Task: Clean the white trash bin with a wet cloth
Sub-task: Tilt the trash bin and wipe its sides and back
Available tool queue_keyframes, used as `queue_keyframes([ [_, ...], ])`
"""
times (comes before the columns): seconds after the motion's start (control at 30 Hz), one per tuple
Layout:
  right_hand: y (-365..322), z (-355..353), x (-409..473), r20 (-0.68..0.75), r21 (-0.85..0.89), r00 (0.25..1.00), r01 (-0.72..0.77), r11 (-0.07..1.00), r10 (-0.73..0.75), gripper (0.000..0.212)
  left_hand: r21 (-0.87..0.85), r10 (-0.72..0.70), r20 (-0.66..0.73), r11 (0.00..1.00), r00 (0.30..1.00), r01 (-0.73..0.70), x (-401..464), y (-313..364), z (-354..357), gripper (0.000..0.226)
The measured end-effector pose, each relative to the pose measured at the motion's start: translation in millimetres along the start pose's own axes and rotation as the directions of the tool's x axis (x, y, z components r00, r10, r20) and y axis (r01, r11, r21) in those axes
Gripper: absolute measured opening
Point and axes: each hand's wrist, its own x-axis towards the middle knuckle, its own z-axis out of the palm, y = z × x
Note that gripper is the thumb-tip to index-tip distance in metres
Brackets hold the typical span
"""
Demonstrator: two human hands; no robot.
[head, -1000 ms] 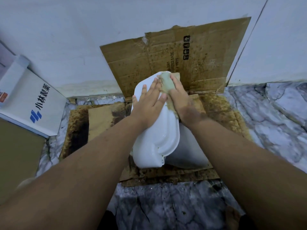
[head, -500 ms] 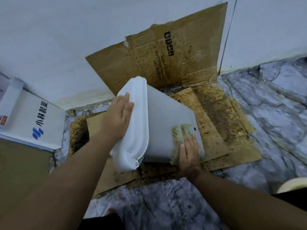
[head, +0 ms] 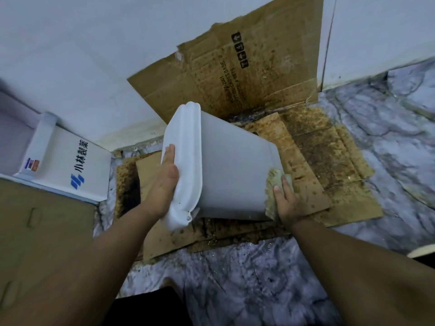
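Under the flat fingers of the left hand (head: 166,177), the lid (head: 186,142) of the white plastic trash bin (head: 233,175) is smooth with a faint sheen. The bin's wall, between the two hands, is smooth and matt. The pale green-beige cloth (head: 273,182) pressed under the right hand (head: 288,203) looks coarse, nubbly and soiled. Beyond the fingertips, the brown corrugated cardboard sheets (head: 329,161) are rough, matt and speckled with dark stains. The grey-veined marble floor (head: 235,278), back towards the wrists, looks polished.

White wall (head: 94,55) behind, grey marbled floor (head: 388,149). Stained cardboard (head: 259,67) leans on the wall — more lies flat below. A white box (head: 61,156) sits left.
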Motion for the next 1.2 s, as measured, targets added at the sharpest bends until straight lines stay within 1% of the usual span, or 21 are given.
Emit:
queue_keyframes([
  [0.07, -14, -12, 5, 0.018, 0.019, 1.0, 0.01, 1.0, -0.01, 0.056, -0.057, -0.057, 0.007, 0.997, 0.998, 0.058, 2, 26, -3, 0.098],
  [0.13, -38, -32, 10, 0.048, 0.028, 0.999, 0.014, 1.0, -0.015, 0.053, -0.081, -0.049, 0.056, 0.995, 0.997, 0.053, 2, 61, -8, 0.115],
  [0.2, -64, -53, 14, 0.066, 0.01, 0.997, 0.038, 0.999, -0.039, 0.052, -0.099, 0.003, 0.077, 0.995, 0.997, 0.005, -3, 93, -18, 0.118],
  [0.27, -90, -72, 14, 0.093, -0.064, 0.995, 0.053, 0.997, -0.047, 0.051, -0.109, 0.056, 0.083, 0.993, 0.995, -0.046, -15, 116, -27, 0.122],
  [0.33, -106, -85, 14, 0.134, -0.131, 0.988, 0.098, 0.987, -0.08, 0.05, -0.005, 0.12, 0.092, 0.993, 0.988, -0.12, -26, 126, -34, 0.136],
  [0.4, -112, -87, 10, 0.172, -0.143, 0.978, 0.141, 0.98, -0.115, 0.048, 0.095, 0.14, 0.079, 0.985, 0.987, -0.147, -34, 123, -34, 0.142],
  [0.47, -106, -79, 7, 0.217, -0.136, 0.971, 0.131, 0.982, -0.099, 0.054, 0.151, 0.133, 0.053, 0.979, 0.99, -0.139, -35, 117, -25, 0.14],
  [0.53, -93, -70, 6, 0.222, -0.139, 0.972, 0.113, 0.984, -0.081, 0.072, 0.189, 0.118, 0.02, 0.975, 0.993, -0.119, -30, 113, -15, 0.127],
  [0.57, -87, -67, 7, 0.192, -0.144, 0.976, 0.135, 0.98, -0.106, 0.076, 0.188, 0.107, 0.004, 0.976, 0.994, -0.106, -25, 114, -11, 0.118],
  [0.6, -84, -65, 8, 0.15, -0.158, 0.979, 0.163, 0.974, -0.139, 0.074, 0.178, 0.095, -0.007, 0.98, 0.995, -0.092, -19, 116, -9, 0.109],
  [0.67, -87, -57, -2, 0.028, -0.196, 0.96, 0.28, 0.94, -0.28, 0.061, 0.173, 0.064, -0.01, 0.983, 0.998, -0.062, -8, 124, -5, 0.096],
  [0.7, -93, -49, -12, -0.057, -0.216, 0.927, 0.35, 0.912, -0.37, 0.058, 0.174, 0.059, -0.011, 0.983, 0.998, -0.056, -4, 128, -3, 0.091],
  [0.73, -101, -35, -25, -0.112, -0.247, 0.887, 0.411, 0.878, -0.447, 0.059, 0.174, 0.056, -0.015, 0.983, 0.998, -0.052, 1, 132, -2, 0.089],
  [0.8, -121, 1, -58, -0.134, -0.345, 0.805, 0.509, 0.788, -0.578, 0.068, 0.16, 0.035, -0.023, 0.987, 0.999, -0.031, 10, 141, 2, 0.087],
  [0.87, -137, 40, -91, -0.08, -0.433, 0.704, 0.613, 0.661, -0.706, 0.071, 0.11, 0.008, -0.044, 0.994, 0.999, -0.004, 17, 152, 6, 0.088],
  [0.93, -147, 65, -116, -0.002, -0.455, 0.607, 0.707, 0.541, -0.795, 0.067, 0.073, -0.027, -0.059, 0.997, 0.998, 0.031, 23, 159, 7, 0.089],
  [1.0, -150, 62, -110, 0.032, -0.444, 0.564, 0.748, 0.494, -0.825, 0.066, 0.06, -0.056, -0.052, 0.996, 0.997, 0.059, 27, 161, 4, 0.09],
  [1.1, -137, 26, -67, 0.149, -0.503, 0.528, 0.768, 0.396, -0.836, 0.068, 0.019, -0.081, -0.037, 0.996, 0.996, 0.082, 26, 162, 1, 0.091],
  [1.13, -125, 11, -51, 0.165, -0.498, 0.536, 0.77, 0.399, -0.828, 0.068, 0.021, -0.091, -0.025, 0.996, 0.996, 0.091, 26, 163, 2, 0.091],
  [1.17, -110, -3, -37, 0.139, -0.495, 0.565, 0.751, 0.437, -0.813, 0.069, 0.034, -0.093, -0.011, 0.995, 0.996, 0.093, 27, 163, 3, 0.09],
  [1.2, -94, -16, -25, 0.088, -0.495, 0.613, 0.711, 0.5, -0.785, 0.07, 0.054, -0.078, 0.012, 0.996, 0.997, 0.078, 28, 164, 2, 0.09],
])
